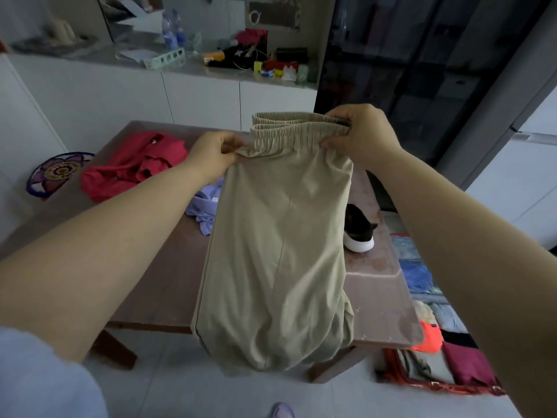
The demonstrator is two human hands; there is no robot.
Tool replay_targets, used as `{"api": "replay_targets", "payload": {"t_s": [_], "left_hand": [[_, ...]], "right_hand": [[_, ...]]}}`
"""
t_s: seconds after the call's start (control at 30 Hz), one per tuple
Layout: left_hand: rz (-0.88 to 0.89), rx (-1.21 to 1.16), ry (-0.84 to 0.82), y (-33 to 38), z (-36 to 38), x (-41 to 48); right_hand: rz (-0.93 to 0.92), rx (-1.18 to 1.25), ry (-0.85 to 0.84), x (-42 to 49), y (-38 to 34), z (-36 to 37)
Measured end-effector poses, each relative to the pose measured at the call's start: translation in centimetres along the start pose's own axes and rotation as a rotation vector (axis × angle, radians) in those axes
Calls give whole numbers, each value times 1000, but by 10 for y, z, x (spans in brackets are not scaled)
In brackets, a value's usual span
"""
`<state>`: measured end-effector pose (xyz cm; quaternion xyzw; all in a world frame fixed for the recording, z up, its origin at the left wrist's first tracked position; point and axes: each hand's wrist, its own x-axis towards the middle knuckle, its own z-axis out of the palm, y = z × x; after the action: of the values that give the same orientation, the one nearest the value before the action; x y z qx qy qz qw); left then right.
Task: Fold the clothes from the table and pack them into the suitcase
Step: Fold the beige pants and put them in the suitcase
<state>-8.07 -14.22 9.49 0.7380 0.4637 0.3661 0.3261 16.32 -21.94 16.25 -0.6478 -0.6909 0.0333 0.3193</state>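
— Where are the trousers (280, 251) right now?

— Up in the air over the table (156, 282), held by the waistband (289, 131). The left hand (211, 155) pinches its left end with thumb and curled fingers. The right hand (361, 134) grips the right end, where the band looks doubled into two layers.

— And which way does the length run?

— From the waistband at the far, high end straight back toward the person. The legs lie together as one long panel, and the bottom bunches up and sags past the near edge of the table. I'd say any fold has to go across that length, so the cloth needs laying flat first.

— What is the fabric like?

— Beige, thin and soft, with a smooth matte face. The elastic band is tightly gathered, and a faint seam runs down the middle. It should crease easily and slide.

— Which arm is nearer the suitcase (437, 387)?

— The right one. It lies open on the floor just past the table's right side, already holding folded clothes.

— What else is on the table?

— A crumpled red garment (135, 164) at the far left and a lilac garment (205, 203) partly behind the trousers. A black shoe (358, 230) with a white sole sits to their right.
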Motion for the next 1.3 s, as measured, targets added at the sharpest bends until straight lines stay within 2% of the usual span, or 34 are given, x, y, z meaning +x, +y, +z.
{"api": "replay_targets", "payload": {"t_s": [0.1,0.2,0.33,0.43,0.5,0.6,0.67,0.77,0.83,0.93,1.0,1.07,1.1,1.2,1.27,1.3], "left_hand": [[-18,50,87,-11,7,32],[-108,107,133,-37,13,53],[-250,70,93,-87,39,44],[-307,84,-4,-130,68,15],[-318,108,-44,-159,82,-3],[-292,147,-53,-183,87,-15],[-253,122,-71,-183,84,-5],[-276,-22,-69,-173,73,24],[-202,4,-155,-172,63,33],[170,379,-315,-194,58,21],[301,619,-345,-213,64,-3],[335,637,-305,-219,73,-20],[324,589,-262,-216,76,-24],[217,362,-157,-192,84,-12],[141,323,-235,-178,94,3],[86,352,-337,-173,98,10]], "right_hand": [[-68,-31,46,36,17,19],[-145,-91,138,53,34,52],[-360,-193,223,31,66,121],[-466,-145,113,-21,97,176],[-456,-97,-14,-61,112,206],[-305,28,-121,-83,122,224],[-234,72,-78,-66,120,219],[-369,43,23,-37,117,209],[-488,26,18,-38,116,208],[-569,-78,-172,-70,127,217],[-539,-180,-389,-99,138,227],[-446,-178,-529,-120,144,231],[-387,-127,-534,-123,143,231],[-231,68,-309,-106,131,227],[-101,47,-186,-83,124,226],[-28,20,-210,-71,121,225]]}}
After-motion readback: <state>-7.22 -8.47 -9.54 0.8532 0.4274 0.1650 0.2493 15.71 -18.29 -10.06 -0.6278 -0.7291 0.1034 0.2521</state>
